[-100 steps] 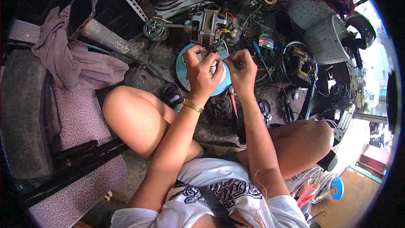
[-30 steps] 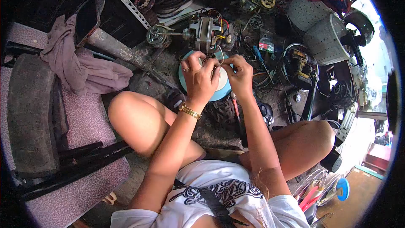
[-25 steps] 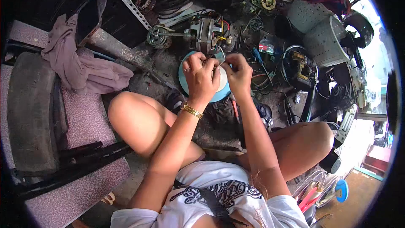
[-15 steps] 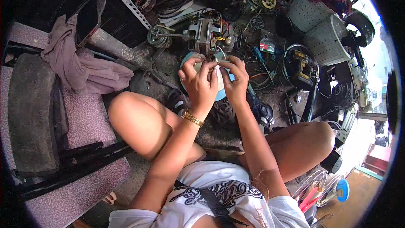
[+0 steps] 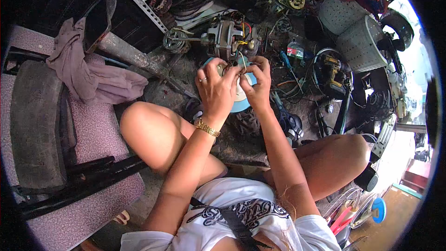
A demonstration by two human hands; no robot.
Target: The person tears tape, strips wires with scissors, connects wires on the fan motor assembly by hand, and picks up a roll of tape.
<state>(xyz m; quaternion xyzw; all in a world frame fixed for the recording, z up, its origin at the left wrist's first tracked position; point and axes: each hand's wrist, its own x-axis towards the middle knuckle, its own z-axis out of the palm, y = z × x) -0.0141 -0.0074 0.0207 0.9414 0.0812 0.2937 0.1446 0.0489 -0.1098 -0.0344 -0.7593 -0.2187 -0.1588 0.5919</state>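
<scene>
Both my hands meet just below an electric motor (image 5: 225, 38) with a metal body, a long shaft and red and yellow wires. A thin white wire (image 5: 243, 59) curves down from the motor to my fingertips. My left hand (image 5: 217, 88), with a ring and a gold bracelet, is closed in a pinch around something small and dark, mostly hidden by the fingers. My right hand (image 5: 259, 85) is pinched at the end of the white wire, touching the left fingertips. Beneath the hands is a round light-blue object (image 5: 240, 106) with a pale centre.
To the right lie a blue screwdriver (image 5: 287, 60), scissors (image 5: 289, 120) and a yellow-black power drill (image 5: 332, 72). Farther back stand a perforated white basket (image 5: 360, 44) and another motor part (image 5: 295, 0). At left, a mauve cloth (image 5: 102, 81) hangs near a metal post (image 5: 125, 51).
My left hand has shifted slightly left and turned, its back now more visible. My right fingers have curled in closer around the wire. The motor stays in place.
</scene>
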